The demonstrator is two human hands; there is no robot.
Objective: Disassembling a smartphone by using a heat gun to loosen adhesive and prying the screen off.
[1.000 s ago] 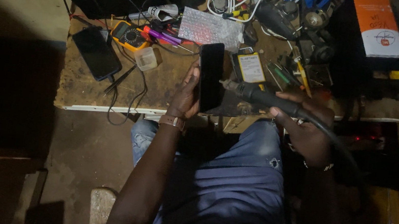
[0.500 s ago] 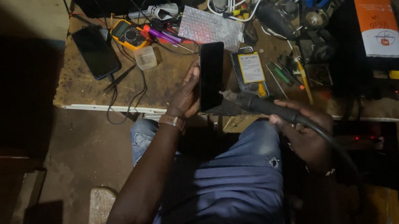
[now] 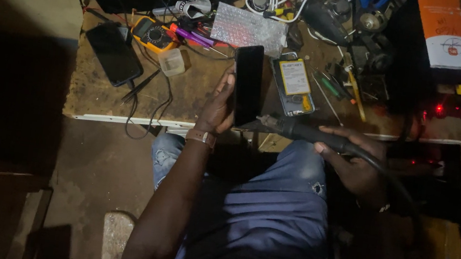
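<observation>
My left hand (image 3: 219,105) grips a black phone (image 3: 247,83) by its left edge and holds it upright over the front of the wooden workbench (image 3: 103,101). In my right hand (image 3: 356,167) is a dark hot-air wand (image 3: 307,132) with a thick black hose trailing to the right. The wand's nozzle points left at the phone's lower end, close to my left fingers. I sit with blue jeans below the bench edge.
An opened phone with a yellow-labelled battery (image 3: 294,83) lies right of the held phone. A second black phone (image 3: 114,53), a yellow multimeter (image 3: 153,34), a bubble-wrap pouch (image 3: 248,28), screwdrivers (image 3: 339,89), cables and an orange box (image 3: 446,32) crowd the bench.
The wand's nozzle has dropped slightly and sits nearer the phone's lower end. My left hand keeps the phone in about the same spot.
</observation>
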